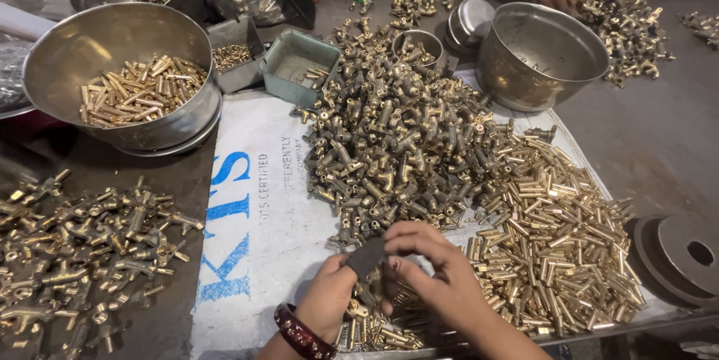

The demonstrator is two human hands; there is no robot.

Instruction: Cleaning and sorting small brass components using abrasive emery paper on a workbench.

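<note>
Both hands meet low at the table's near edge: the left hand (329, 301), a dark red bangle (302, 335) on its wrist, and the right hand (431, 270) pinch a small flat dull-grey piece (366, 257) between closed fingertips. Just beyond lies a heap of knobbly brass fittings (397, 143); smooth brass tubes (558, 248) crowd the right, bare white sacking (258, 218) the left.

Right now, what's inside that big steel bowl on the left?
The big steel bowl holds a loose heap of short brass tubes lying against its near side. The bowl's bare far wall shows; whatever lies under the heap is covered.
</note>
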